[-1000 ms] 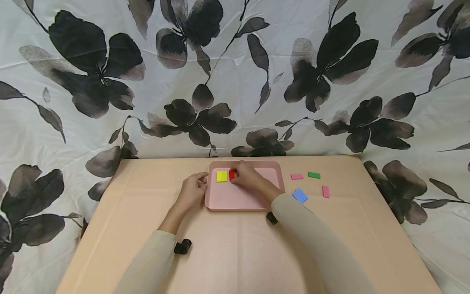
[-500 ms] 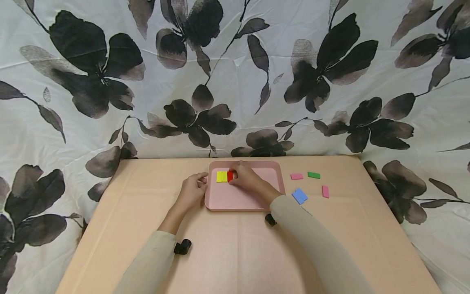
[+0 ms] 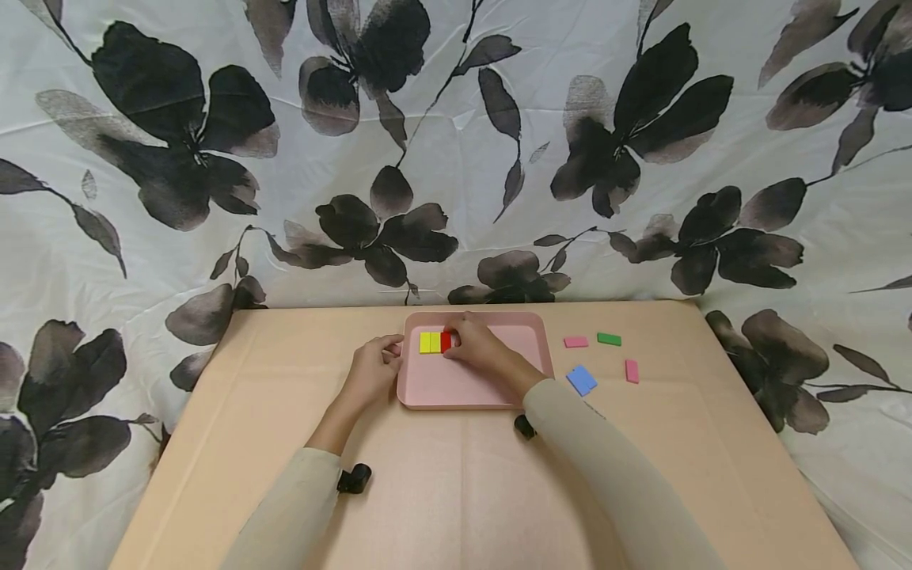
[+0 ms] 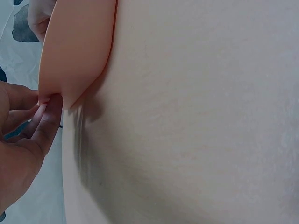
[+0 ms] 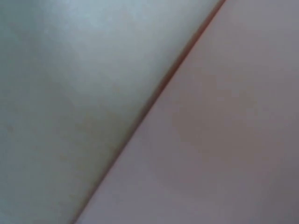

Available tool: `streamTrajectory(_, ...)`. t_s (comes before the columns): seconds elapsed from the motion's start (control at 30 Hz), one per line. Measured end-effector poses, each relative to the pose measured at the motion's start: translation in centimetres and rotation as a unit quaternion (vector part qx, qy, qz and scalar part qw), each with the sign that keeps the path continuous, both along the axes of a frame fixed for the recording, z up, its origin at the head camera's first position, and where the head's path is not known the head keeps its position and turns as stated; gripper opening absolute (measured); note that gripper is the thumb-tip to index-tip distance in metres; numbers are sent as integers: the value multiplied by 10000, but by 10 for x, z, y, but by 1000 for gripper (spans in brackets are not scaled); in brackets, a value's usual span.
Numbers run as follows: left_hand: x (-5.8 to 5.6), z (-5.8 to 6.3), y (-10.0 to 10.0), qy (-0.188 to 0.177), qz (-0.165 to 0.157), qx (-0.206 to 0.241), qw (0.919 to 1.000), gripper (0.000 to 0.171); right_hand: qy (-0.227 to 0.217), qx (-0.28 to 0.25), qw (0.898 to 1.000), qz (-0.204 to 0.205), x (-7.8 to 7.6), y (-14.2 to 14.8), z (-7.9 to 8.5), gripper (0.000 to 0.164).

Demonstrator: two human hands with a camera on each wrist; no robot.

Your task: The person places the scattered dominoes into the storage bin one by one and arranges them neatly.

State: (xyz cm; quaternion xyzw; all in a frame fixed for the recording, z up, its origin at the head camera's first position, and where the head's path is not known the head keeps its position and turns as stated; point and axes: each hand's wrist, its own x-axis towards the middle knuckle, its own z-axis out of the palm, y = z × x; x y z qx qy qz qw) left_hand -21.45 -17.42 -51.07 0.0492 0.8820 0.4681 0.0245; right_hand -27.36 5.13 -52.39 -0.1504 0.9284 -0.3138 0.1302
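A pink tray (image 3: 470, 391) lies on the table. My left hand (image 3: 374, 370) pinches its left rim between thumb and fingers; the left wrist view shows the fingertips (image 4: 52, 109) at the tray's wall (image 4: 84, 51). Inside the tray, at the upper left, two yellow tiles (image 3: 430, 343) sit side by side. Right against them is a red tile (image 3: 446, 342), pinched by my right hand (image 3: 484, 346), whose fingers cover part of it. Only the tray's floor and edge (image 5: 187, 154) and the table show in the right wrist view.
To the right of the tray lie a blue piece (image 3: 582, 380), a green tile (image 3: 609, 340) and two pink tiles, one near the tray (image 3: 576, 342) and one farther right (image 3: 632, 371). A floral cloth (image 3: 385, 237) hangs behind the table (image 3: 442, 491).
My right hand has slid the red tile slightly left, closing the small gap to the yellow tiles. My left hand has stayed at the tray's rim.
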Motion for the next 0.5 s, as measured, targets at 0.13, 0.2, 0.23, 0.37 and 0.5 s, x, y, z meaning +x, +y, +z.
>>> streamTrajectory(0.13, 0, 1, 0, -8, 10, 1, 10000, 42, 58, 63, 10000, 41, -1, 0, 0, 48)
streamTrajectory(0.2, 0, 1, 0, -9, 14, -1, 10000, 42, 55, 87, 9999, 51, -1, 1, 0, 48)
streamTrajectory(0.23, -1, 1, 0, -6, 14, -10, 10000, 42, 58, 98, 9999, 54, -1, 1, 0, 48)
streamTrajectory(0.37, -1, 0, 0, 23, 23, -32, 10000, 41, 31, 121, 9999, 57, -2, 1, 1, 49)
streamTrajectory(0.5, -2, 0, 1, 19, 21, -23, 10000, 41, 64, 121, 9999, 84, -3, 1, 0, 50)
